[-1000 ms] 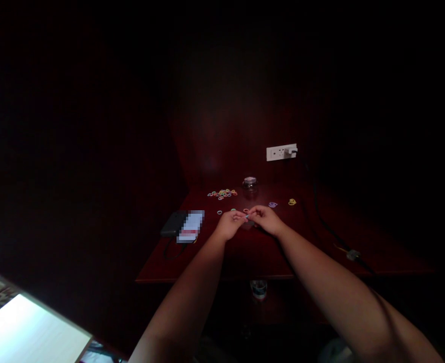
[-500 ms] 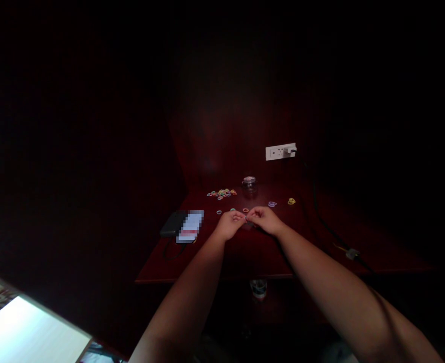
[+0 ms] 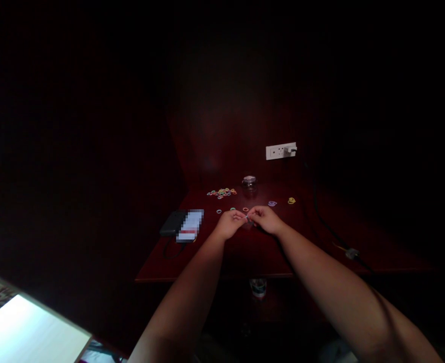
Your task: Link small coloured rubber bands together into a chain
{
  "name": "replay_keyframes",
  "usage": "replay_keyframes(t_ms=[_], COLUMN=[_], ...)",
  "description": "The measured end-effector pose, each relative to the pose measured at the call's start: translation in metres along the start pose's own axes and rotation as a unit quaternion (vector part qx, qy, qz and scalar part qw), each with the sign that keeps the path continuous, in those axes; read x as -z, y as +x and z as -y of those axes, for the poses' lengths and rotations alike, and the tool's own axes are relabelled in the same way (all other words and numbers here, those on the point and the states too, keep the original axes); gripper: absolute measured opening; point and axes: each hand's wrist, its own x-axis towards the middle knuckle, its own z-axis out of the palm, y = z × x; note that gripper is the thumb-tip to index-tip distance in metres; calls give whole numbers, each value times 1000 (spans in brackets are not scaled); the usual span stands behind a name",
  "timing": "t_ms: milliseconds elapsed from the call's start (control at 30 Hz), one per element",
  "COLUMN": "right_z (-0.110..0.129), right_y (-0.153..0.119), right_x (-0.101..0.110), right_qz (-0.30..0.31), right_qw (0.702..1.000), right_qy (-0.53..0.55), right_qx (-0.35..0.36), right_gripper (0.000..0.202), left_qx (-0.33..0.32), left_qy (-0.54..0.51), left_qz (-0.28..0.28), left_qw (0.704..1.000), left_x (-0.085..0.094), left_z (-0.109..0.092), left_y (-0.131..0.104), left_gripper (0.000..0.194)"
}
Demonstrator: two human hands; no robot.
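Note:
My left hand (image 3: 232, 225) and my right hand (image 3: 266, 220) meet above the table, fingertips pinched close together. Between them shows a tiny pale bluish piece of a hair tie (image 3: 247, 217), mostly covered by the fingers. Just beyond the hands lie single small hair ties: a blue one (image 3: 218, 212), a green one (image 3: 233, 208) and an orange-red one (image 3: 245, 209). Right of my right hand are a purple looped hair tie (image 3: 272, 203) and a yellow looped one (image 3: 291, 200). Farther back is a loose pile of coloured hair ties (image 3: 222, 193).
A clear lidded jar (image 3: 249, 185) stands near the back wall. On the left a phone (image 3: 190, 225) lies against a black case-like object (image 3: 172, 223). A dark cable (image 3: 330, 229) crosses the right side, below a wall socket (image 3: 280, 151). A cup (image 3: 259, 288) sits under the table edge.
The fingers of both hands have shifted slightly, and a little more of the pale hair tie shows between them. Everything on the table stays where it was.

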Motion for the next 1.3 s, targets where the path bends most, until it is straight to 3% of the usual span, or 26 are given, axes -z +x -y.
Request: replay_keyframes(t_ms=[333, 1033, 1300], right_z=[-1, -3, -7], right_y=[1, 1, 5], right_x=[-2, -2, 1], right_qz=[3, -22, -40], right_qw=[1000, 999, 999], right_qy=[27, -23, 5], right_qx=[-5, 23, 11], right_gripper=[20, 26, 29], left_qx=[-22, -15, -4], left_qy=[-73, 31, -7], left_qz=[-14, 17, 34], left_qw=[997, 999, 999], left_x=[-2, 2, 2], left_z=[-3, -7, -7], left_y=[-2, -5, -3], left_gripper=[28, 22, 22])
